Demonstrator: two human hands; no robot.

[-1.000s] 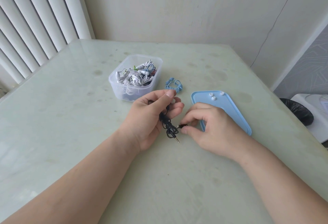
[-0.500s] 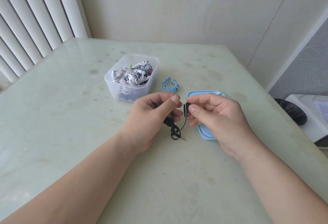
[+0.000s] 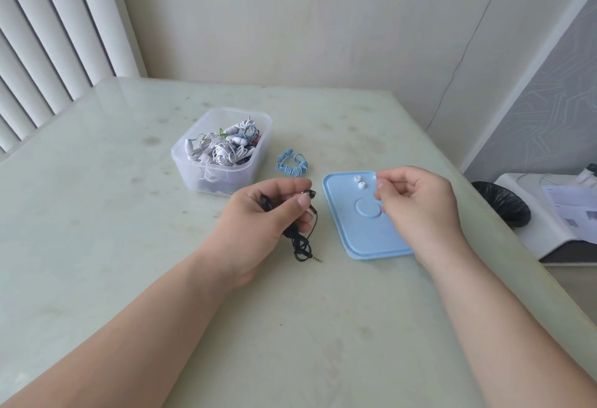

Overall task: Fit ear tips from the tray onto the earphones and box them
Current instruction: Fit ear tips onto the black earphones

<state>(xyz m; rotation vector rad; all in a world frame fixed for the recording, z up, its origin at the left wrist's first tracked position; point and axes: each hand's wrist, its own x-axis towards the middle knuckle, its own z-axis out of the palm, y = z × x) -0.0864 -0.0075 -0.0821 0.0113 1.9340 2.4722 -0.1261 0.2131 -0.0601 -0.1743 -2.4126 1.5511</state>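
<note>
The left hand [image 3: 268,213] grips the black earphones [image 3: 311,194], one bud pointing right toward the blue tray [image 3: 365,239], where the nearer right hand [image 3: 416,204] hovers, fingers curled, just beside the white ear tips [image 3: 361,185]; whether it pinches one cannot be told.

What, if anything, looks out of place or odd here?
Only the coiled blue earphone lying loose on the table between the clear box and blue tray, in neither. The left hand holds the black earphones; nothing looks spilled or damaged.

A pale table [image 3: 97,230], window blinds [image 3: 48,36] left, perhaps a black bin [image 3: 504,207] right.
</note>
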